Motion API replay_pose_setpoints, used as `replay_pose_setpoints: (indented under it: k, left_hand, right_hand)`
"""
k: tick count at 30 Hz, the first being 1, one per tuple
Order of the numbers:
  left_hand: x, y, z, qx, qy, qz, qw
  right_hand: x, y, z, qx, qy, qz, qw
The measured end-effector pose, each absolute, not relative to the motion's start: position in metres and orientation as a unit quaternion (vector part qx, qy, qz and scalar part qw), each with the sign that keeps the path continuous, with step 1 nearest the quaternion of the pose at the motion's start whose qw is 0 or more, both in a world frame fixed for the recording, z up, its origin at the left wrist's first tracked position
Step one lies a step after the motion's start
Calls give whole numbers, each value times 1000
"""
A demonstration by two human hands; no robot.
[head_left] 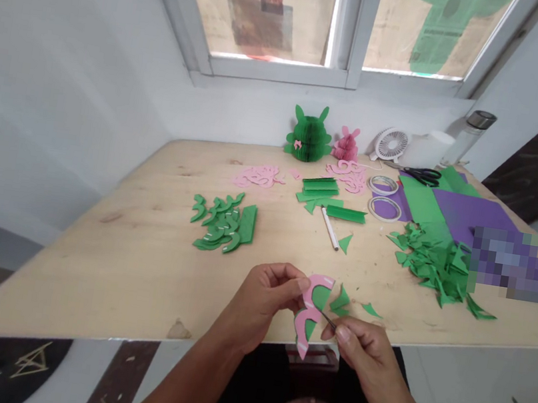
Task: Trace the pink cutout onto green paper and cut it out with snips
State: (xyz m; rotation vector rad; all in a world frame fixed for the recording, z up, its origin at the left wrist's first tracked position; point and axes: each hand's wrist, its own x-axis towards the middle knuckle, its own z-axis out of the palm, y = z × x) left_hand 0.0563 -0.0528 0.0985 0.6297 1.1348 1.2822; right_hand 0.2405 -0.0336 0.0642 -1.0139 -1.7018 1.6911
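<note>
My left hand pinches a pink paper cutout near the table's front edge. The cutout is shaped like two joined curves and has short white strips on it. Green paper lies against its back and shows inside both curves. In my right hand is a thin, dark, pointed tool, its tip touching the paper at the middle of the cutout. My fingers hide its handle, so I cannot tell its exact kind. Green scraps lie just beyond my right hand.
Curved green cutouts are piled at left, pink cutouts behind them. A white marker, tape rolls, black-handled scissors and green scraps lie rightward. Paper figures, a fan and a bottle line the back.
</note>
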Motion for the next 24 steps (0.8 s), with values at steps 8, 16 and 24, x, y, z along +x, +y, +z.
replay_pose_setpoints:
  k: [8,16,24]
  left_hand:
    - [56,-54,101,352,533,560,527]
    - [58,-55,103,364,551,557,503]
    - [59,-55,107,372,566,551,488]
  right_hand:
    - [242,-31,65,-387,-659,595,248]
    - [245,-31,63,-394,-675,575,243]
    - [245,-30,61,-402,-687,548,257]
